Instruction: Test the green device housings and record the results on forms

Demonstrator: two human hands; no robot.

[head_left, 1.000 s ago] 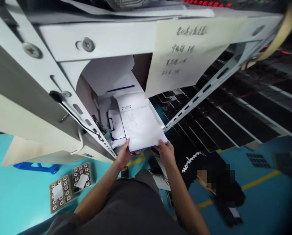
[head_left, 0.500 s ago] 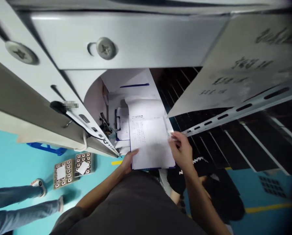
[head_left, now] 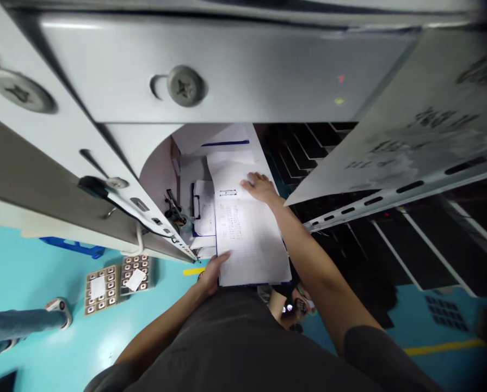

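Observation:
A clipboard with a stack of paper [head_left: 251,239] lies in front of my body, its dark blue edge showing at the bottom. The top sheet bears columns of handwriting on its left side, and a flipped-back page [head_left: 229,171] reaches past the metal clip [head_left: 228,192]. My left hand [head_left: 215,272] grips the lower left edge, thumb on top and the other fingers mostly hidden below. My right hand [head_left: 262,189] rests on the flipped-back page near the clip, palm down with fingers spread.
A white metal rack frame [head_left: 227,71] with screws crosses close overhead. A smaller clipboard [head_left: 204,209] lies left of the papers. A handwritten sheet [head_left: 390,141] hangs at right. Boxes of parts [head_left: 102,288] sit on the floor near a person's leg [head_left: 18,324]; another person is partly visible below.
My right hand has moved from the sheet's right edge up and left onto the flipped-back page, which now lies flatter. My left hand keeps its grip. The person at left has stepped further left.

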